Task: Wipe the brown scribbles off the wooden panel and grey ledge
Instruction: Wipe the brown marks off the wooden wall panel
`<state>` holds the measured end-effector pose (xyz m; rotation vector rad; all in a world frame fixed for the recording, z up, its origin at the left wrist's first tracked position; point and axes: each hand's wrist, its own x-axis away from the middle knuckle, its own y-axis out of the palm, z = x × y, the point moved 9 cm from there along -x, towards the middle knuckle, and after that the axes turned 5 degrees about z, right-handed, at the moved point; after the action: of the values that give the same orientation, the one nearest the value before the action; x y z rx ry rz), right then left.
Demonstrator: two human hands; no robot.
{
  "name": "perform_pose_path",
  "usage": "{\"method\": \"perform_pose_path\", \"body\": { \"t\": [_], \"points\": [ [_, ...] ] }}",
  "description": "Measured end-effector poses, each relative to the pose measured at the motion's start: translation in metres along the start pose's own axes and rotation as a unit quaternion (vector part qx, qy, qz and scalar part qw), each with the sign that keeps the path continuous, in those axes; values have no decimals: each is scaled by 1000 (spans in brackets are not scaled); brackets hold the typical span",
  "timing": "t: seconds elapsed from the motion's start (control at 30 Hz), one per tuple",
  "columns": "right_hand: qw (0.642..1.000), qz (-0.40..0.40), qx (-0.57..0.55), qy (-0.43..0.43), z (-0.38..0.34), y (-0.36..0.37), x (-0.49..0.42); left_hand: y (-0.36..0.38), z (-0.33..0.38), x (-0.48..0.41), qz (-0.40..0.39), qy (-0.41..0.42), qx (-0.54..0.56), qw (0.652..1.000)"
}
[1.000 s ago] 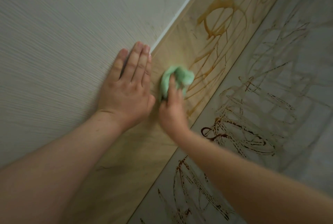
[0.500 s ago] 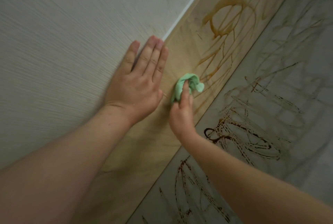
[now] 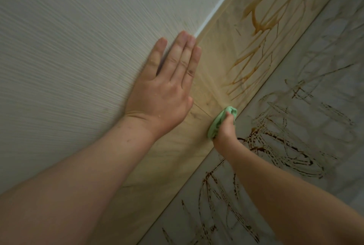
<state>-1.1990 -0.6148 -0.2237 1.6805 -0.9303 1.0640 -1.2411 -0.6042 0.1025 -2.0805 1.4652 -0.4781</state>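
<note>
A light wooden panel point(image 3: 220, 63) runs diagonally between a pale wall and a grey ledge point(image 3: 307, 118). Brown scribbles point(image 3: 262, 33) cover the panel's upper part; the stretch below my hands looks mostly wiped. Dark brown scribbles point(image 3: 275, 150) cover the ledge. My right hand point(image 3: 224, 132) is shut on a bunched green cloth point(image 3: 218, 122), pressing it on the panel's lower edge where it meets the ledge. My left hand point(image 3: 167, 87) lies flat with fingers spread, across the wall and the panel's upper edge.
A pale textured wall point(image 3: 78, 47) fills the left side, with a thin white strip point(image 3: 220, 10) between it and the panel. Both forearms reach in from the bottom of the view.
My right hand has slid the green cloth down the panel, from beside my left hand's fingers to the panel's lower edge by the ledge. My left hand stays flat in place.
</note>
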Motion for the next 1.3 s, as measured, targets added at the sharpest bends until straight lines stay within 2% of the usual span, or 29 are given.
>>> {"method": "perform_pose_path", "body": {
  "t": [0.13, 0.27, 0.4, 0.53, 0.67, 0.77, 0.9, 0.97, 1.07, 1.13, 1.23, 1.3],
  "points": [
    [999, -52, -5, 10, 48, 8, 23, -1, -1, 2, -7, 0, 5, 1000],
    [1000, 14, -18, -11, 26, -11, -11, -1, -1, -2, 1, -10, 26, 1000],
    [998, 45, -38, 13, 12, -18, -43, 0, -3, -2, 3, -2, 16, 1000],
    [997, 47, -42, 39, 32, -17, -58, 2, -4, -2, 15, -4, 16, 1000],
    [996, 64, -26, 63, 62, -13, -35, 1, -1, -1, 4, 1, 14, 1000],
    [999, 45, -18, -6, 48, 1, -9, 1, -4, 2, 4, 1, 22, 1000],
    [980, 1, 24, -198, 13, 27, 38, 1, -5, 1, 5, 0, 15, 1000],
    [975, 12, 35, -218, -1, 25, 30, 0, -5, -1, 5, -4, 16, 1000],
    [992, 71, -3, -108, -13, -3, -22, -2, -4, -3, 5, -2, 16, 1000],
    [996, 77, -28, -47, -21, -17, -52, -1, -4, -2, 10, 0, 12, 1000],
    [996, 53, -71, 2, -23, -28, -79, 4, -2, 0, 9, 4, 4, 1000],
    [994, 72, -79, -3, -25, -32, -83, 6, -3, 1, 7, 6, -6, 1000]
  ]
}}
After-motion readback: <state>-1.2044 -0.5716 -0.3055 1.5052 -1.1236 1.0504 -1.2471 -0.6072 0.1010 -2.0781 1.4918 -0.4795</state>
